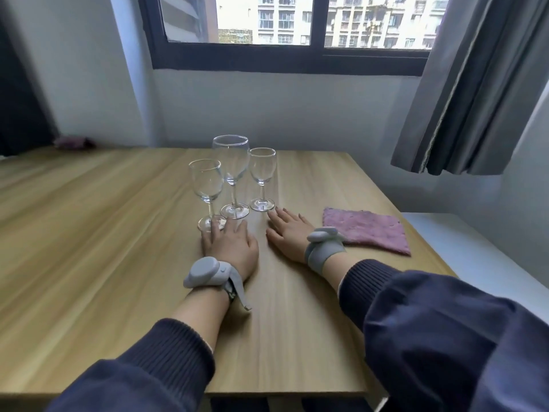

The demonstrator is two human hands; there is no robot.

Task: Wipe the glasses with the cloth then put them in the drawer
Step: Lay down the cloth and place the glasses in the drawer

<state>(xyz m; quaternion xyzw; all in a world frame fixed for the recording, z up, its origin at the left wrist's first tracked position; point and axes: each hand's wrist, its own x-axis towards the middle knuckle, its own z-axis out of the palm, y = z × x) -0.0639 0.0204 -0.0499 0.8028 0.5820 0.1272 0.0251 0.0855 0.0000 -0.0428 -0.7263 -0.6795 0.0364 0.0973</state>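
A head-worn camera looks down at a wooden surface (118, 263) set against a wall below a window (285, 25). Both hands lie flat and relaxed on the wood, fingers straight, holding nothing. The left hand (230, 245) rests with its fingertips at the foot of the nearest glass; whether they actually touch the base is hard to tell through the clear glass. The right hand (286, 233) lies just short of the right-hand glass, apart from it.

Three empty stemmed glasses stand upright, close together: a small left glass (207, 185) nearest the person, a tall middle glass (231, 162), and a small right glass (262, 171). A pink cloth (368, 230), lying flat, sits just beside the right wrist. No drawer is in view.

The glasses are likely light, thin-walled and fragile, and smooth enough to slip. Each would best be steadied by the stem or cupped round the bowl, with gentle pressure, since the stem could snap if twisted. The cloth looks soft and limp; a pinch anywhere would lift it.
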